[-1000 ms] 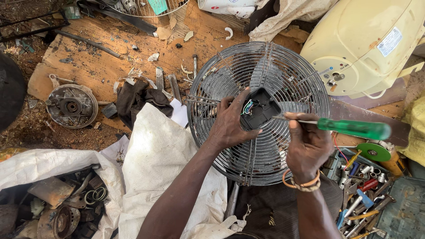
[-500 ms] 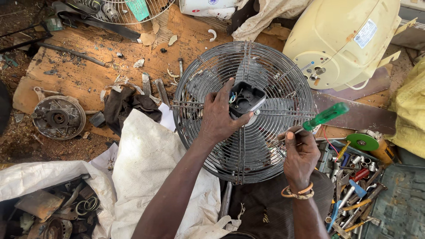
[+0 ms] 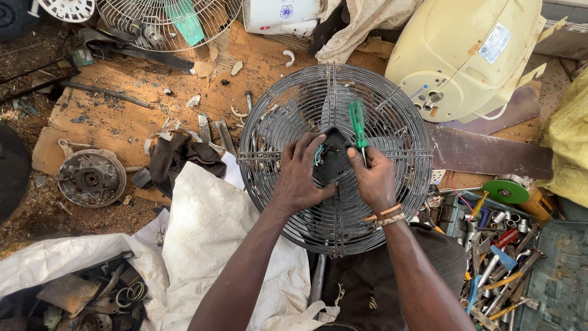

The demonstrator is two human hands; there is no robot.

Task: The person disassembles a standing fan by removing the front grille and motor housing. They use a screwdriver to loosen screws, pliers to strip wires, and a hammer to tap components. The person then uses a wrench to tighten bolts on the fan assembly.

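Left hand: my left hand (image 3: pixel 300 175) grips the black plastic motor housing (image 3: pixel 332 160), steadying it.
Right hand: my right hand (image 3: pixel 373 178) holds the green-handled screwdriver (image 3: pixel 358 127) upright.
Housing: centred on the round grey wire fan guard (image 3: pixel 392 202).

your left hand (image 3: pixel 301 175) and right hand (image 3: pixel 373 178) cover the black motor housing (image 3: pixel 332 160) edges; screwdriver (image 3: pixel 357 127) tip hidden; second fan guard (image 3: pixel 153 21) cut off at top.

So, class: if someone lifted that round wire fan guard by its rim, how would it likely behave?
The wire fan guard is mostly open gaps, so probably light for its size. Its thin wires may flex slightly. Being round, it could roll if stood on edge.
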